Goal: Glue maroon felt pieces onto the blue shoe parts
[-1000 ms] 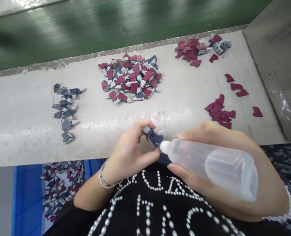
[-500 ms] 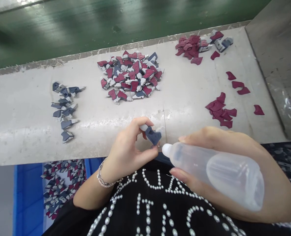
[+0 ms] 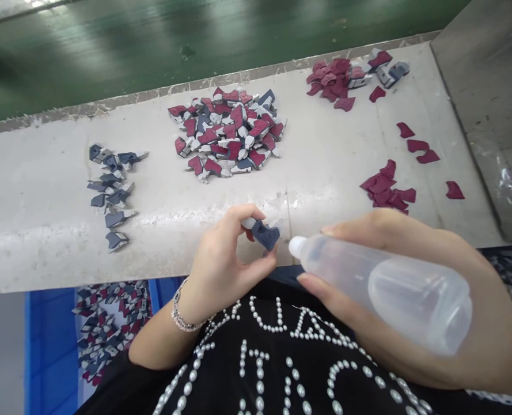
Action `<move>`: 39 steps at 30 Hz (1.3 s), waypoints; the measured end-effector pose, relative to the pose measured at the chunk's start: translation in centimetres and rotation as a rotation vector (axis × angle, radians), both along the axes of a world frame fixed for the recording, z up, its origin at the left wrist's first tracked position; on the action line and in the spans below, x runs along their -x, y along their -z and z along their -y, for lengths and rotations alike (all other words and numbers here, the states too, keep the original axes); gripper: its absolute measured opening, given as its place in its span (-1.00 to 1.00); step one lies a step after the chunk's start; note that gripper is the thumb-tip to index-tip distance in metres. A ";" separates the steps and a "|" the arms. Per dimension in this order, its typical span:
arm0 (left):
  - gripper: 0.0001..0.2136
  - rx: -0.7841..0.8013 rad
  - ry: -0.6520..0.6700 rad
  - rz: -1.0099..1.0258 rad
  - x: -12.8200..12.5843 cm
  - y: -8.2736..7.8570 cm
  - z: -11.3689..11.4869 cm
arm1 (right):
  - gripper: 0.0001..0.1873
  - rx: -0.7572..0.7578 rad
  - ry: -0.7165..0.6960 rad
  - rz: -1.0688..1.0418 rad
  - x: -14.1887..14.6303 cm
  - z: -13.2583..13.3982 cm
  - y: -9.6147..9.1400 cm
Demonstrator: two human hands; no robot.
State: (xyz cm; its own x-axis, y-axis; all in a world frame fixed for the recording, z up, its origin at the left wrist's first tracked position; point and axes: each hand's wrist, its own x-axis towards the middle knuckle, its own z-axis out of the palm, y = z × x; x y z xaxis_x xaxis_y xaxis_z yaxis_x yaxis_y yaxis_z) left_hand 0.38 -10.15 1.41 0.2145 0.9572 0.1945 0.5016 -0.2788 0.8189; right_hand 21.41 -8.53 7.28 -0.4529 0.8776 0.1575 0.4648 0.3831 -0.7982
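Between the fingertips and thumb of my left hand [image 3: 221, 253] is a small dark-blue and white plastic piece [image 3: 265, 234], held just above the bench's front edge. My right hand [image 3: 368, 230] is wrapped round a translucent squeeze bottle [image 3: 385, 288] lying nearly level. Its white tip [image 3: 297, 246] points left at the blue piece, a small gap away. Beyond my left hand, a heap of maroon, blue and white pieces [image 3: 230, 135] covers the middle of the bench. Loose flat maroon pieces [image 3: 383, 187] lie past my right hand, partly hidden by it.
Blue-and-white pieces [image 3: 115, 196] stand in a rough column on the left of the pale bench [image 3: 44, 202]. More maroon pieces [image 3: 331, 78] are piled at the back right. Below the bench, a blue bin [image 3: 50, 346] holds many pieces. A metal panel [image 3: 493, 115] borders the right end.
The bottle has drawn slightly right and up, so its tip is farther from the blue piece. My left hand keeps its grip and has barely shifted left.
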 end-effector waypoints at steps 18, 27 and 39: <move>-0.53 0.054 0.022 0.020 -0.1 -0.3 0.0 | -0.75 0.041 -0.005 0.032 -0.6 -0.2 -0.6; -0.51 0.067 0.023 0.043 0.0 -0.4 -0.1 | -0.74 0.009 0.008 0.002 -0.4 -0.4 -0.3; -0.69 0.251 -0.084 0.111 1.6 0.6 -0.7 | -0.49 0.290 -0.020 -0.468 -2.7 -4.1 4.7</move>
State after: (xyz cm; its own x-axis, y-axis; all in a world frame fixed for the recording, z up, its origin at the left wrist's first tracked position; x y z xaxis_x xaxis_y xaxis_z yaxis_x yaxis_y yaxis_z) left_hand -1.23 -9.45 0.85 0.1227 0.9919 -0.0328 0.4182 -0.0217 0.9081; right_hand 24.13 -4.47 2.58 -0.4094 0.9070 0.0989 0.0298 0.1216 -0.9921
